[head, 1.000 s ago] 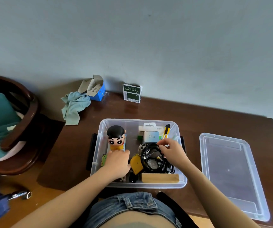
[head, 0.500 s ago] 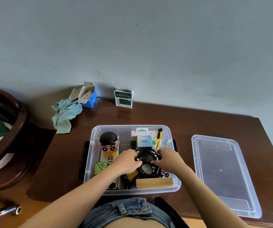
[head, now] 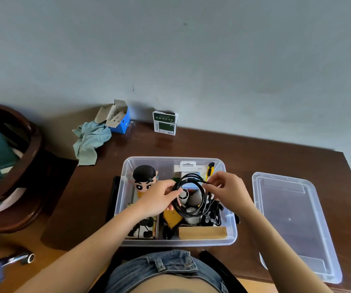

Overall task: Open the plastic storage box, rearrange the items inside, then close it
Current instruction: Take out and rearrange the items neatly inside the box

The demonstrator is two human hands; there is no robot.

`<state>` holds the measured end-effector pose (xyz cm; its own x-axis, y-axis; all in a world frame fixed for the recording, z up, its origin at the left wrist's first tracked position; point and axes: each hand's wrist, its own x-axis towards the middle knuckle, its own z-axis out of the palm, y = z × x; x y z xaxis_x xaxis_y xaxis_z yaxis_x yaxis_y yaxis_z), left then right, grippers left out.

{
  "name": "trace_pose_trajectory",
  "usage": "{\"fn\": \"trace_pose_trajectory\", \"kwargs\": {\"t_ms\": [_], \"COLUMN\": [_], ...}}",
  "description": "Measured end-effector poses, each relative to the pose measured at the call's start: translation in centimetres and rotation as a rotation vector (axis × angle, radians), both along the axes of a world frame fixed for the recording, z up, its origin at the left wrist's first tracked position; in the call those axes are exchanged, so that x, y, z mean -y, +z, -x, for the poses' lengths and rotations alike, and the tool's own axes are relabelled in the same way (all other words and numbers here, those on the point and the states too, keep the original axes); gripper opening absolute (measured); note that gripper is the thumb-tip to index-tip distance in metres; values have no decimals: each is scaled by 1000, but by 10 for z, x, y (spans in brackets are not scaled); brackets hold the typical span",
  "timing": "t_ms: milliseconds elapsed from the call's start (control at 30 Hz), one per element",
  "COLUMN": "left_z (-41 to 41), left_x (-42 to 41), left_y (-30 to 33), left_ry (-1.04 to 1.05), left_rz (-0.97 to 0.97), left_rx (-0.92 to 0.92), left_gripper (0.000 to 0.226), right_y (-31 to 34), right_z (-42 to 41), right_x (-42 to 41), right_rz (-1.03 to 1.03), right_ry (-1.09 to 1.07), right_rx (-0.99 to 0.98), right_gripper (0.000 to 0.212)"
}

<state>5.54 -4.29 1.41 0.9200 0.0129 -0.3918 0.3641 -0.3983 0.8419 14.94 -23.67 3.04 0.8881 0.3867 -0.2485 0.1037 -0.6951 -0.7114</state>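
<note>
Head view, lid off. The plastic storage box [head: 176, 240] stands open on the bench [head: 254, 153], just in front of me, with its long axis running left to right across the view and its mouth facing up. Its lid [head: 293, 220] lies flat on the bench to the right, apart from the box, long axis running away from me.

My left hand [head: 159, 199] grips one side of a coiled black cable [head: 191, 195], fingers curled round the loops. My right hand [head: 227, 189] pinches the cable's free end [head: 206, 182] at the top of the coil. I hold the coil above the box's middle, its ring tilted up toward the camera.

Inside the box: a cartoon figurine [head: 144, 180] upright at the back left, a yellow utility knife [head: 210, 171] propped in the back right corner, a yellow flat item [head: 171, 216] below the coil, and a tan block [head: 202, 233] lying along the near wall.

Risks, as I judge them:
- Loops could spring apart if my left hand loosens before the end is secured.
- More black cables [head: 212, 210] lie under the coil and could snag and lift with it.
- The upright figurine stands close to my left wrist; a nudge could topple it.
- Anything left standing above the rim would keep the lid from seating.
</note>
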Motion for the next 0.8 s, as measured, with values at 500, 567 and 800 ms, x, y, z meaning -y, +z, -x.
{"fn": "trace_pose_trajectory", "kwargs": {"t_ms": [500, 567, 800], "left_z": [-3, -5, -4], "left_x": [4, 3, -11], "left_y": [8, 10, 21], "left_ry": [122, 144, 107], "left_rz": [279, 414, 830], "left_rx": [-43, -78, -265], "left_gripper": [17, 20, 34], "right_y": [3, 1, -2], "right_z": [-7, -4, 5], "right_x": [-18, -24, -47], "right_rz": [-289, -433, -533], "right_ry": [104, 52, 112], "right_rx": [-113, -229, -319], "right_gripper": [12, 12, 13]}}
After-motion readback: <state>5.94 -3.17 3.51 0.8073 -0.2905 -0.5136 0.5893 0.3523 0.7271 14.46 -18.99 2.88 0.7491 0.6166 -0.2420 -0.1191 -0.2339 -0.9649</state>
